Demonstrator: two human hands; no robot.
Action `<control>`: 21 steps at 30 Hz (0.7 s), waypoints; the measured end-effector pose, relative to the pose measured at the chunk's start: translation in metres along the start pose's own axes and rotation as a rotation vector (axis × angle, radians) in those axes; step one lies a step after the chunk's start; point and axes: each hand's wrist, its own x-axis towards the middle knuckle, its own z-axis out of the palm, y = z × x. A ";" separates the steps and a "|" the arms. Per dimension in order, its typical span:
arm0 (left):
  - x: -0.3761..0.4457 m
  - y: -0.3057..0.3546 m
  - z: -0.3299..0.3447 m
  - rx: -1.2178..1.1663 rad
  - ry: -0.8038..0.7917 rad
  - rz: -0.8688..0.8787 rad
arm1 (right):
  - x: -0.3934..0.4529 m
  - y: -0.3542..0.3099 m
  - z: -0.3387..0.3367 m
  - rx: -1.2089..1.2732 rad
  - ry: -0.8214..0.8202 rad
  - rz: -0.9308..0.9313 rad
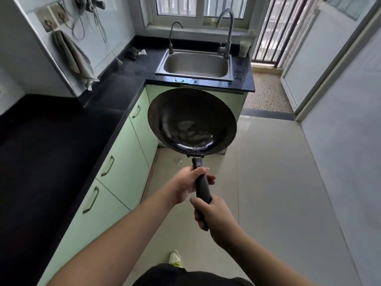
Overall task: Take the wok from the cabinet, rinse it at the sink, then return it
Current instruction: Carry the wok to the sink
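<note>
- Far left of the grip: a dark countertop over pale green cabinets, all doors closed. A cloth hangs on the wall above it.
- Left hand: fingers wrapped round the wok's black handle, taking the upper part, nearer the bowl.
- Right hand: clenched round the same handle just below the left one, at the tail end. So it's a two-handed hold, hands stacked close together.
- The wok sits straight ahead of both hands, up in the air over the floor, bowl facing up and tipped a bit towards the camera. There's a shiny wet-looking patch inside, near the handle side.
- Beyond the wok, well past the grip: the steel sink with a tall faucet at its right corner, and a cup just beside that.
</note>
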 end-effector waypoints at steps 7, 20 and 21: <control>0.076 0.050 -0.009 -0.243 0.002 -0.136 | 0.075 -0.051 -0.007 0.011 0.020 -0.021; 0.238 0.161 0.031 -0.444 0.067 -0.326 | 0.224 -0.143 -0.110 -0.095 0.000 -0.083; 0.249 0.169 0.033 -0.478 0.061 -0.326 | 0.234 -0.152 -0.115 -0.084 -0.002 -0.082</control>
